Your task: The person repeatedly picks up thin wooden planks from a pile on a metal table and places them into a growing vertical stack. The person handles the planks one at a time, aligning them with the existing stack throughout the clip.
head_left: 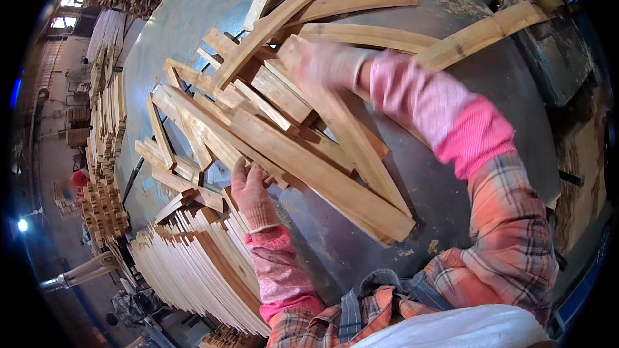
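Observation:
My left hand [253,194], in a pink work glove, rests fingers spread on the near end of a long curved wooden slat [309,167] in a loose pile on the dark metal table [445,174]. My right hand [325,64], gloved and blurred by motion, is at the far end of another curved slat [351,132] that runs from it toward my body; whether the fingers are closed on it is unclear. Both arms wear pink sleeve covers over a plaid shirt.
A neat row of thin curved slats [193,258] stands on edge at the near left of the table. More curved pieces [361,3] lie across the far side. Stacks of wooden parts [103,148] line the floor at left.

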Action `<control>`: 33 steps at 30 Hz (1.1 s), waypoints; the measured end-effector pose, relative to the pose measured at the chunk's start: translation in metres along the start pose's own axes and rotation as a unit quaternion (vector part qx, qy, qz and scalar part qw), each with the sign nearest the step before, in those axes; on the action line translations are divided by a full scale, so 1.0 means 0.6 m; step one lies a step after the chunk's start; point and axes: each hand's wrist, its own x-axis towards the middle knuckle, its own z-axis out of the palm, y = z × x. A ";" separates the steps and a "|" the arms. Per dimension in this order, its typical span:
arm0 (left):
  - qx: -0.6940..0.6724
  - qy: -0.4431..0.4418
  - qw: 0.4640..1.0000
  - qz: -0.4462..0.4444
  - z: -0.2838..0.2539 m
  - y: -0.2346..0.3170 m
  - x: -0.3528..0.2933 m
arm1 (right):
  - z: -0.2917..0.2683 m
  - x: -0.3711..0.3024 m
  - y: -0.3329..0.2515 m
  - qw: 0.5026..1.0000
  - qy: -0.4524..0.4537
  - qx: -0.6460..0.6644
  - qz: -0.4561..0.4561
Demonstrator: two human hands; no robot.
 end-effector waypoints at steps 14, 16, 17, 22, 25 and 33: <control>0.035 -0.025 0.999 -0.022 -0.099 -0.168 -0.049 | -0.103 0.028 0.150 0.934 -0.035 -0.240 0.263; -0.014 -0.041 0.998 -0.049 -0.104 -0.175 -0.041 | -0.079 -0.021 0.166 0.946 -0.059 -0.202 0.248; -0.018 -0.041 0.998 -0.050 -0.102 -0.179 -0.035 | -0.064 -0.039 0.176 0.953 -0.065 -0.181 0.236; 0.084 0.047 0.995 -0.002 -0.094 -0.169 -0.035 | 0.051 -0.153 0.091 0.951 -0.104 -0.118 0.267; 0.093 0.059 0.994 -0.017 -0.185 -0.238 0.015 | 0.101 -0.241 0.015 0.951 -0.101 -0.072 0.285; 0.268 0.006 0.963 -0.034 -0.234 -0.201 -0.062 | 0.192 -0.425 -0.033 0.918 -0.125 0.031 0.376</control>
